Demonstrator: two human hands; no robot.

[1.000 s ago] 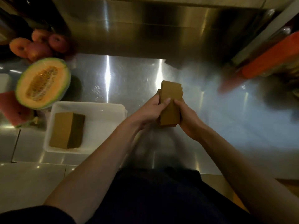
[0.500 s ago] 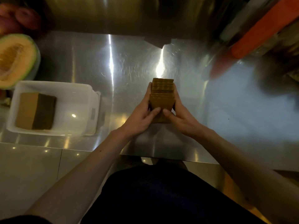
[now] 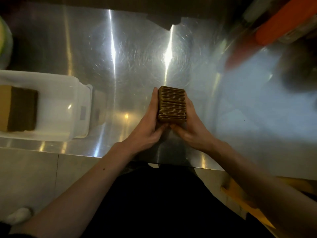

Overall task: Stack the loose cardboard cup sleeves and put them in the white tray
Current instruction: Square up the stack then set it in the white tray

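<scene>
Hands meet around a stack of cardboard cup sleeves (image 3: 172,104) standing on edge over the steel counter (image 3: 120,66). The left hand (image 3: 147,127) presses flat against the stack's left side, fingers extended along it; the right hand (image 3: 192,127) does the same on the right side, so the stack is squeezed between the two palms with its corrugated edges facing up. Whether the bottom of the stack touches the counter cannot be told, since the hands hide it.

To the left, well apart from the hands, sits the white tray (image 3: 75,107) near the counter's front edge. Inside it, toward its left end, lies another block of sleeves (image 3: 20,109), partly cut off by the frame; the tray's right part is bare. Open counter lies between the held stack and the tray.

At the far left edge a sliver of cut melon (image 3: 4,42) shows. At upper right, a blurred orange object (image 3: 283,23) stands at the counter's back corner. Dark clothing (image 3: 154,203) fills the bottom centre.
</scene>
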